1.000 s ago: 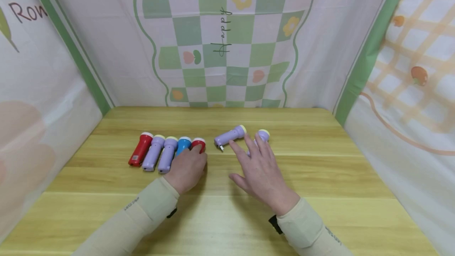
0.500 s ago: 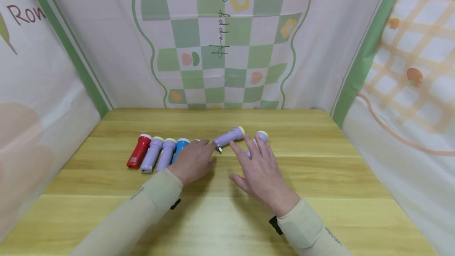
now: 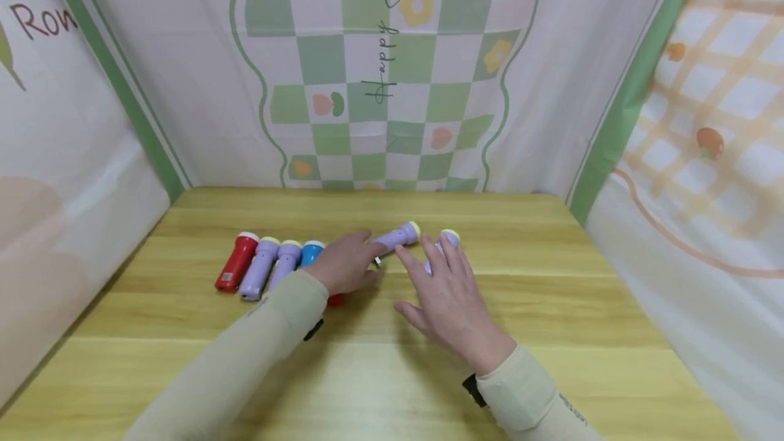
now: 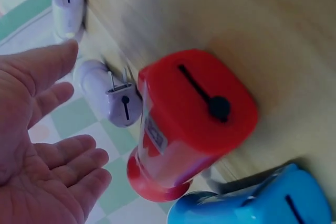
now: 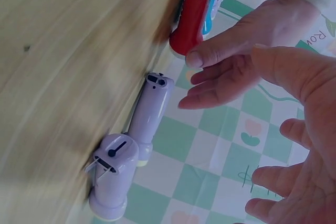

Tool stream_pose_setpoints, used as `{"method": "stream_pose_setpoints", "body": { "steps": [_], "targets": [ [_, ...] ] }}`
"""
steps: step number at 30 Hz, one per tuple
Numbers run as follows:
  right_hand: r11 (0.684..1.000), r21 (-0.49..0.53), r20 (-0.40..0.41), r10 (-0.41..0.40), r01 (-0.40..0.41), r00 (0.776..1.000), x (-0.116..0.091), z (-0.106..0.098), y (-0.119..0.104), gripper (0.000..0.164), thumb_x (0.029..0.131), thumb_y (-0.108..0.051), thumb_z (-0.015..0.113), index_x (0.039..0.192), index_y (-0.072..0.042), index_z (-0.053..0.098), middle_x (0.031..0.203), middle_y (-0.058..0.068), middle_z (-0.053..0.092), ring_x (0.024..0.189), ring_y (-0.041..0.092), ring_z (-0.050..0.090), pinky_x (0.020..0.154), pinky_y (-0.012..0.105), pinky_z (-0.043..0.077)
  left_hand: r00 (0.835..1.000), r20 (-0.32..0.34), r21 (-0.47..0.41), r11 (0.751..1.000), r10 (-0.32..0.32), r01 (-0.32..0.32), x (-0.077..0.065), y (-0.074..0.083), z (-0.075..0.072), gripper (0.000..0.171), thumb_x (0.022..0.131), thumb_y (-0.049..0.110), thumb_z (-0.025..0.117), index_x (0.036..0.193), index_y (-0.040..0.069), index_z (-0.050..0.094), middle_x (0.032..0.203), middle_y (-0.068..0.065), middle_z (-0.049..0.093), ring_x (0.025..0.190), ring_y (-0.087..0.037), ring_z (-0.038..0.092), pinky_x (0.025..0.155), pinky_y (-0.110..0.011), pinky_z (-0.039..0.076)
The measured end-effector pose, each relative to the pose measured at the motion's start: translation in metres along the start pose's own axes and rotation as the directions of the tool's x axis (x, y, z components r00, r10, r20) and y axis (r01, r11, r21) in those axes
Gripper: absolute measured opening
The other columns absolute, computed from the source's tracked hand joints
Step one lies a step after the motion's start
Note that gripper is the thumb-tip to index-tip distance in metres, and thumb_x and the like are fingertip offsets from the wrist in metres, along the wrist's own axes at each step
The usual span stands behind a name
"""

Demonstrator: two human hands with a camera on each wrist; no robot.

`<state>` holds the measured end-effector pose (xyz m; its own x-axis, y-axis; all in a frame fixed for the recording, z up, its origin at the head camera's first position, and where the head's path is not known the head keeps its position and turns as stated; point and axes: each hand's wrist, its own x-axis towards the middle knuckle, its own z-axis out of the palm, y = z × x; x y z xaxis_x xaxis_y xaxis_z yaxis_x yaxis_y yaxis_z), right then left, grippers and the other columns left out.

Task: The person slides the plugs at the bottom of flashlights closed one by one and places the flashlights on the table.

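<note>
My left hand [image 3: 346, 263], fingers extended and relaxed, hovers above a red flashlight [image 4: 199, 103] and reaches toward a purple flashlight [image 3: 392, 239] with metal plug prongs folded out. It holds nothing; the palm shows bare in the left wrist view. In the head view that hand hides most of the red flashlight. My right hand [image 3: 453, 301] has its fingers spread beside and partly over another purple flashlight [image 5: 113, 182], its prongs also sticking out. No flashlight is within its fingers. Both purple flashlights lie on the table, apart from each other.
Left of my hands, a blue flashlight [image 3: 312, 253], two purple ones and another red flashlight [image 3: 237, 263] lie in a slanted row on the wooden table [image 3: 392, 373]. A printed curtain [image 3: 392, 73] stands behind the table, with more cloth on both sides.
My left hand has left the red flashlight at the row's end and moved right, toward the middle purple flashlight. The right hand stays almost still.
</note>
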<state>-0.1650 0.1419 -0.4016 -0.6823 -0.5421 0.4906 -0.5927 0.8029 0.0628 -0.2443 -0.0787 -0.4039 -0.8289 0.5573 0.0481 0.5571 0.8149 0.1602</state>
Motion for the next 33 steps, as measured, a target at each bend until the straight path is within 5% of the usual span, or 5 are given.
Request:
{"method": "stream_pose_setpoints", "body": {
  "steps": [16,33],
  "targets": [
    [1.000,-0.010,0.033,0.019,-0.018,0.999,0.003,-0.001,-0.001,0.091,0.082,-0.050,0.086,0.157,-0.018,0.045,0.154,0.031,0.046,0.145,0.055,0.037,0.118,0.067,0.034,0.988,0.153,-0.006,1.000,-0.024,0.026,0.032,-0.003,0.003,0.049,0.098,0.040,0.071,0.144,0.027,0.062,0.145,-0.011,0.063,0.143,-0.039,0.048,0.116,-0.056,0.043],
    [1.000,-0.030,0.045,0.011,-0.009,0.999,0.004,0.004,-0.001,0.091,0.082,-0.050,0.086,0.156,-0.016,0.045,0.154,0.031,0.046,0.147,0.052,0.036,0.120,0.065,0.033,0.978,0.205,0.013,0.999,-0.047,0.046,0.046,-0.006,0.012,0.038,0.098,0.037,0.073,0.135,0.029,0.069,0.115,-0.007,0.069,0.102,-0.020,0.061,0.094,-0.042,0.054]
  ]
}}
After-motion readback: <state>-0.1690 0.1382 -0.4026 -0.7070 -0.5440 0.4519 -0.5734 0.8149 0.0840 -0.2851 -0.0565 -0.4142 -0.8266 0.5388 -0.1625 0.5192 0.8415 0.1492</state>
